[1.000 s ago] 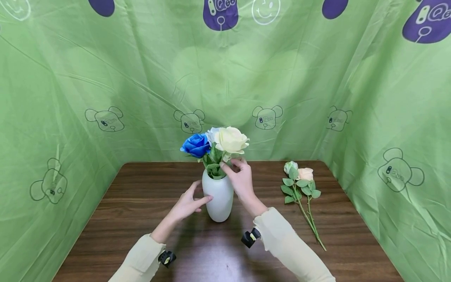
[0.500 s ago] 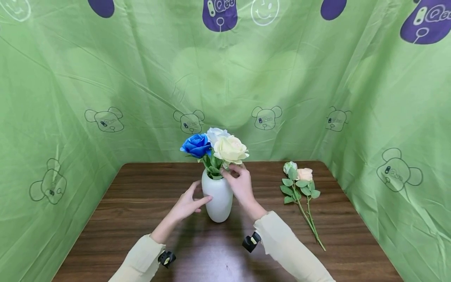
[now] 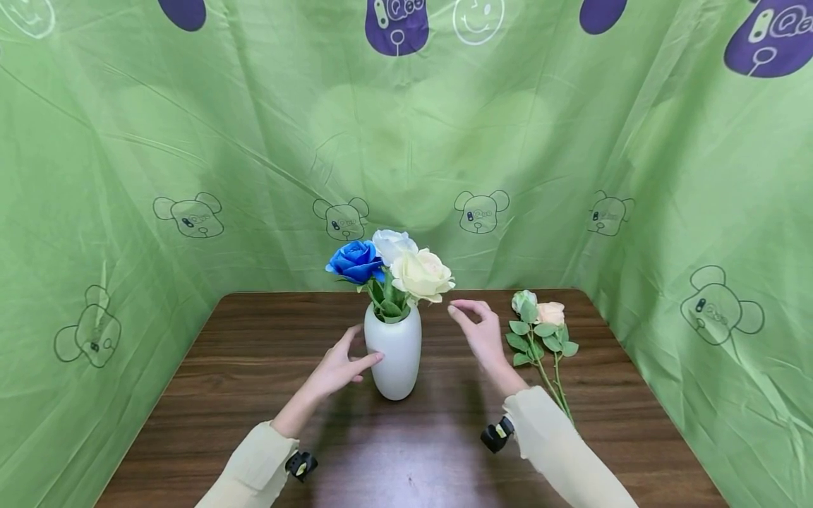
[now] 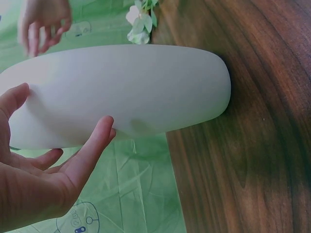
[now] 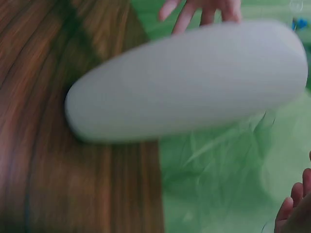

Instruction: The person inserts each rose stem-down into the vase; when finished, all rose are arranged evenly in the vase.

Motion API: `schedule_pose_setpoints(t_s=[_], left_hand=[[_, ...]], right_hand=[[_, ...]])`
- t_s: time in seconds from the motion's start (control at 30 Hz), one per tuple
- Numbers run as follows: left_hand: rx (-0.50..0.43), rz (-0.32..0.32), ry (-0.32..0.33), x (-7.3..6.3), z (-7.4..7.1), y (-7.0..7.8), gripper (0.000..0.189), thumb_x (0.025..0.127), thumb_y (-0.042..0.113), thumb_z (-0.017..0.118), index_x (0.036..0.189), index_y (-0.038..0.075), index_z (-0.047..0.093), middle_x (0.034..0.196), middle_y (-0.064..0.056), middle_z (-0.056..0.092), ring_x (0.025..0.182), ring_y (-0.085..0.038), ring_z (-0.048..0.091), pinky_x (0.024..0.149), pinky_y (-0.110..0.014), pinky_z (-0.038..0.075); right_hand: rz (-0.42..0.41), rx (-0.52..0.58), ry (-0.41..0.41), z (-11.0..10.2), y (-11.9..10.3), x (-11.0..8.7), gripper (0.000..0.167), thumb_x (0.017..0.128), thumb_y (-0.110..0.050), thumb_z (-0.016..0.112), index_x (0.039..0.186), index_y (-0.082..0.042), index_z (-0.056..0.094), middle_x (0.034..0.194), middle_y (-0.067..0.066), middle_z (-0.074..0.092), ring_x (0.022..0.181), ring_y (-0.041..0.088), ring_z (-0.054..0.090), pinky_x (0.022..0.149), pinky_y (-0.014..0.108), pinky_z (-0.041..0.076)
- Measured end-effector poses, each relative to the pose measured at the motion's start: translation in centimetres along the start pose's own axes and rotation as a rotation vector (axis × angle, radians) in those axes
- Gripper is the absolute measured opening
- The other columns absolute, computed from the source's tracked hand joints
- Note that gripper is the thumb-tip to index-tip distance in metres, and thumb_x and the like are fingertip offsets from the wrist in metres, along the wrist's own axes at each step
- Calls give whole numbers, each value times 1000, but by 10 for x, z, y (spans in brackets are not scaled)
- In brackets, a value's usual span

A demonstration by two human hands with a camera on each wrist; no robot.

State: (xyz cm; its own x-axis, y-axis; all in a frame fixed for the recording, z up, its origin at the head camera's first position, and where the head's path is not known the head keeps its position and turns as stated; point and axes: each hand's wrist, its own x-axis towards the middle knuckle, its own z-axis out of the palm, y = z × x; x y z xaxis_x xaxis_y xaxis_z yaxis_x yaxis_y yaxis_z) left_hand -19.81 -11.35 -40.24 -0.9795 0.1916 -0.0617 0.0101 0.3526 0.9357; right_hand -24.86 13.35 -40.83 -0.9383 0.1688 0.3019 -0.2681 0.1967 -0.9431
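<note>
A white vase (image 3: 394, 356) stands upright on the table. In it are a blue rose (image 3: 357, 262), a pale blue-white rose (image 3: 394, 245) and a cream rose (image 3: 423, 275) over the right of the rim. My left hand (image 3: 335, 368) holds the vase's left side, thumb across the front and some fingers partly hidden; its fingertips (image 4: 103, 125) show on the white wall in the left wrist view. Right of the vase, below the cream rose, my right hand (image 3: 481, 331) hovers with nothing in it, thumb and index finger loosely bent near each other.
A pale peach rose (image 3: 550, 314) and a green-white rose (image 3: 524, 302) lie with leafy stems on the right of the brown wooden table (image 3: 254, 353), stem ends partly behind the right sleeve. A green printed cloth (image 3: 406, 155) hangs behind and at both sides.
My right hand has let go of the cream rose's stem and moved off to the right. The cream rose sits lower, uncovering the pale blue-white one. My left hand has stayed at the vase.
</note>
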Motion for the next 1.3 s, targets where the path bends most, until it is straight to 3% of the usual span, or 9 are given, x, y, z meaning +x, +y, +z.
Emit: schedule_pose_setpoints(t_s=[0.13,0.3,0.37,0.57,0.6,0.73,0.9,1.03,1.3], left_hand=[[-9,2,1,5,0,-8,67,81,26,66,135,9,30,126,-21,42,75,-24,62,61,-39,51],[-17,-6,2,19,1,-33,74,75,39,69,135,17,31,127,-15,42,78,-25,62,61,-41,51],[-14,-13,2,20,1,-35,75,74,40,69,134,18,31,127,-14,42,78,-26,62,62,-42,51],[2,-21,1,19,1,-34,75,75,39,68,135,17,30,126,-16,43,70,-22,62,61,-38,51],[0,-21,1,18,1,-33,74,76,38,68,136,17,30,126,-16,43,69,-22,62,61,-38,51],[-13,-8,1,10,0,-19,70,79,29,67,135,10,30,125,-21,43,71,-24,62,61,-41,51],[-10,3,-3,-1,0,1,65,82,22,65,135,6,30,123,-22,44,74,-25,62,63,-43,51],[0,-4,-1,-3,-1,5,65,82,22,64,135,6,30,123,-22,44,72,-24,62,64,-43,50],[11,-11,-6,-3,0,5,65,82,22,64,135,6,29,126,-22,41,68,-24,62,65,-42,50]], right_hand=[[29,-49,-6,-22,41,8,23,78,-18,68,96,-3,67,97,8,59,90,15,51,77,27,40],[16,-37,10,-55,181,43,27,78,-32,68,99,-16,67,99,0,62,89,11,54,72,21,42],[43,-31,17,-66,210,48,28,77,-33,68,100,-18,67,99,-2,62,89,10,54,71,20,42],[175,-73,23,-96,158,23,30,77,-26,68,101,-8,65,101,7,60,88,18,53,69,31,43],[179,-95,41,-102,172,26,30,76,-26,69,100,-9,66,100,5,61,87,16,53,67,29,43],[245,-200,77,-118,165,19,28,76,-25,68,99,-8,66,93,4,62,84,16,52,61,29,42],[340,-384,131,-130,158,10,33,78,-23,63,103,-1,62,92,13,61,85,25,51,67,35,42],[402,-523,114,-138,153,1,37,78,-21,62,106,3,58,91,17,59,85,30,51,72,37,40],[463,-642,17,-149,160,-11,39,77,-22,64,108,2,57,93,18,60,85,32,53,67,40,41]])
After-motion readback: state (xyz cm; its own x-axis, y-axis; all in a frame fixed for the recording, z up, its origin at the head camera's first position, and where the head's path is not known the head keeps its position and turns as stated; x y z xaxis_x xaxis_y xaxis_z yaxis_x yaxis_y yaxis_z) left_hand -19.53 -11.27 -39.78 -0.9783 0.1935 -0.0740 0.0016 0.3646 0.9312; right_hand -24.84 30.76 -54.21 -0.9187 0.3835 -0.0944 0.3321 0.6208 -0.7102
